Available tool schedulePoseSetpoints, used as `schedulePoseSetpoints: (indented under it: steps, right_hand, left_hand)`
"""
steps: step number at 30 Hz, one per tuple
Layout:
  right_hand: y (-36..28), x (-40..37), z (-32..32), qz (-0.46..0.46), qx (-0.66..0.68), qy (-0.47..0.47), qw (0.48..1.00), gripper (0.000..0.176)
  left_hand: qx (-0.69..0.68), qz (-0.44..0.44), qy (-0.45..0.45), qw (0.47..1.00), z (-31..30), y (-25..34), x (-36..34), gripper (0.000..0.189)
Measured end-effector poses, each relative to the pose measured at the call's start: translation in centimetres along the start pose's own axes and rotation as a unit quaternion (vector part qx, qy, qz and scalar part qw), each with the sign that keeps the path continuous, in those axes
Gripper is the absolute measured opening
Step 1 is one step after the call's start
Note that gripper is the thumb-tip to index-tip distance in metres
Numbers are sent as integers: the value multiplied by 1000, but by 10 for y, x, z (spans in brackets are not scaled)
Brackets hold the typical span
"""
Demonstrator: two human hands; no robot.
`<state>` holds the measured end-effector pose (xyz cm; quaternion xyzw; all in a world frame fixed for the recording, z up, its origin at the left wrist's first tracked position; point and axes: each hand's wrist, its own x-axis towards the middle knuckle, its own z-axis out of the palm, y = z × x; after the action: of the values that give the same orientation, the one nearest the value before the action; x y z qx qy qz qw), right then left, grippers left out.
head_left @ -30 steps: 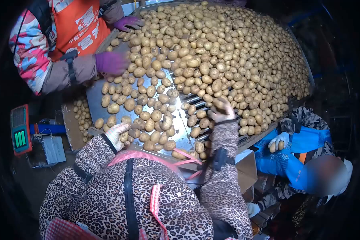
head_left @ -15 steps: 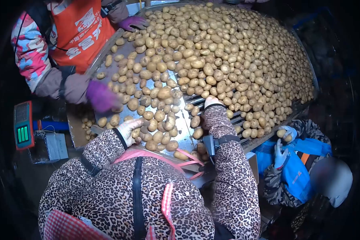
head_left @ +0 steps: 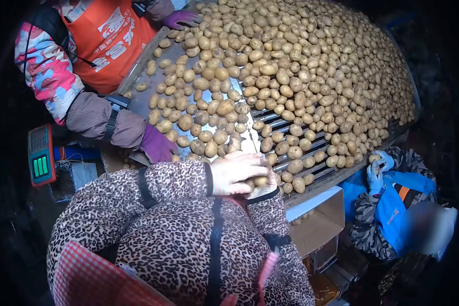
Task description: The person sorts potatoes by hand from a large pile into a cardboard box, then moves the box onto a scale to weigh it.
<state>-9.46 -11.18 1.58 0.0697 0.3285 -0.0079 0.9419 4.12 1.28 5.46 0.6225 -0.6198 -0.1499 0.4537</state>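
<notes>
At the near edge of the metal sorting table (head_left: 250,140), my two hands are together. My left hand (head_left: 232,173) reaches across to the right, palm down, its fingers curled over potatoes (head_left: 260,181). Beneath and beside it is my right hand (head_left: 266,189), partly hidden, cupped round the same potatoes. How many lie between the hands I cannot make out. Loose potatoes (head_left: 220,136) are spread on the plate just beyond my hands. To the right, more potatoes lie on the slatted grate (head_left: 285,127), and a large heap (head_left: 331,66) covers the far side.
At the left, a co-worker in an orange apron (head_left: 115,46) has a purple-gloved hand (head_left: 158,144) at the table edge. Another co-worker in blue (head_left: 392,214) holds a potato at the right. A scale display (head_left: 41,155) stands left; a cardboard box (head_left: 319,222) sits below the grate.
My left hand has moved right from the table's left part to meet my right hand. My right hand has come back from the grate toward my body. The purple-gloved hand has shifted nearer.
</notes>
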Motion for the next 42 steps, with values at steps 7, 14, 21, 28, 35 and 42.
schedulePoseSetpoints:
  steps: [7, 14, 21, 28, 35, 42]
  right_hand:
    - [-6, -47, -47, 0, -29, -200, 979, 60]
    - [3, -68, -42, -75, -70, -136, 985, 47]
    - [-22, -74, -38, -22, -93, -71, 993, 29]
    - [-41, -60, -63, 39, 38, -155, 986, 31]
    - [-42, -65, -66, -53, -19, -42, 998, 36]
    - [-58, -59, -69, -75, 6, -133, 988, 49]
  left_hand:
    - [486, 34, -209, 848, -28, -155, 37, 52]
    - [543, -136, -130, 818, -100, -136, 75, 27]
    - [311, -410, -301, 803, -16, -76, 65, 34]
    - [-383, -527, 138, 746, -61, -154, 82, 34]
    - [448, -269, -255, 814, -8, -179, 123, 29]
    - [47, -283, -130, 949, -15, -126, 100, 60]
